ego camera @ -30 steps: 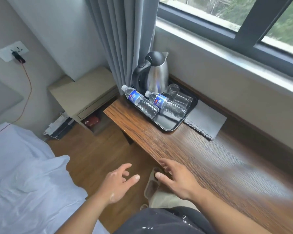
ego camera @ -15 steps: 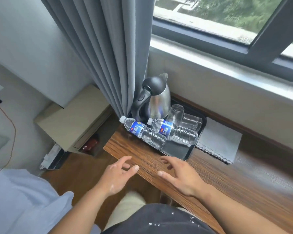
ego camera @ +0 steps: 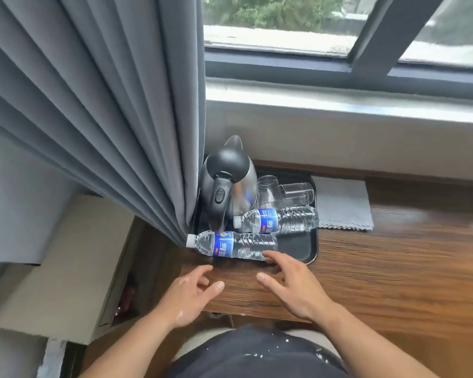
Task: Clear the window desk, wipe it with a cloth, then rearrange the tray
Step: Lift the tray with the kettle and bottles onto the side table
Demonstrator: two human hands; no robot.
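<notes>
Desk: you see warm brown wood with dark, streaky grain.
Tray: glossy black.
Kettle: silver steel body; black lid and handle.
Near bottle: clear ribbed plastic, with a blue label lettered in white, a yellow mark and a white cap.
Far bottle: the same clear plastic, blue label and white cap, with a touch of red on the label.
Glasses: colourless, see-through.
Cloth: plain pale grey; the edge facing you is zigzag-cut.
Curtain: plain mid grey.
Window frame: dark slate grey-blue.
Bedside cabinet: beige.
Your top: black, flecked with white specks.
</notes>
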